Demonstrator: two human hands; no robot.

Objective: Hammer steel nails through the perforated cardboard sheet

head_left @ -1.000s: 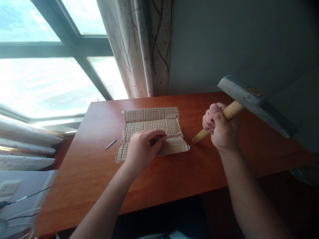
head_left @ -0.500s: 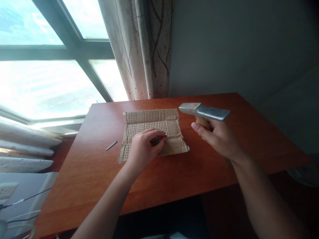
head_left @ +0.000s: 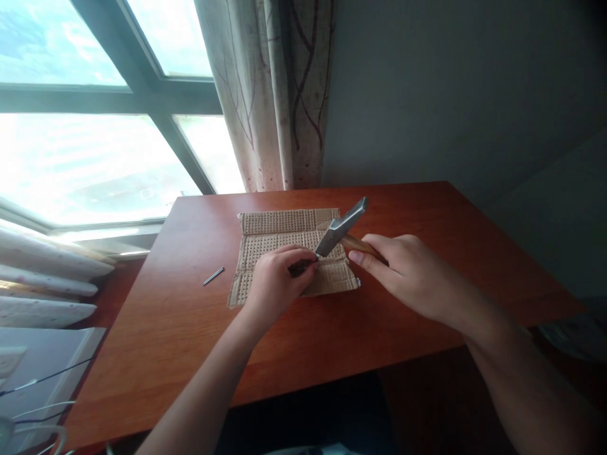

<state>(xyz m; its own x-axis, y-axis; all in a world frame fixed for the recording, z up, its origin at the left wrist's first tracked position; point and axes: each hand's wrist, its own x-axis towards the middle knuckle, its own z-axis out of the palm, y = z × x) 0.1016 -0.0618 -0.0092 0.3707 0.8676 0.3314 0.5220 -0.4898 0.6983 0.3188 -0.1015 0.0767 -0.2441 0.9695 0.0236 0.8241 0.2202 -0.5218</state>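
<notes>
My right hand (head_left: pixel 403 268) is wrapped round the wooden handle of a hammer (head_left: pixel 348 222). The hammer's metal head is tilted, its lower face down at the fingertips of my left hand (head_left: pixel 277 275). Those left fingers are pinched over a perforated piece of cardboard (head_left: pixel 270 243), with a tiny shiny tip showing between them. What they grip is mostly hidden, and something dark brown shows under the curled fingers. Whether the hammer touches the shiny tip, I cannot tell. The cardboard lies creased and flat, covered in rows of small holes.
A short metal rod (head_left: pixel 213 276) lies on the wooden table (head_left: pixel 180 341), left of the cardboard. Behind the table are a patterned curtain (head_left: pixel 265 126) and a grey wall (head_left: pixel 403 95). A window stands at the left, with cables (head_left: pixel 42 373) below it.
My right hand has swung the hammer left and down, bringing its head from beside the cardboard to my left fingertips. My left hand keeps its pinch in the same place.
</notes>
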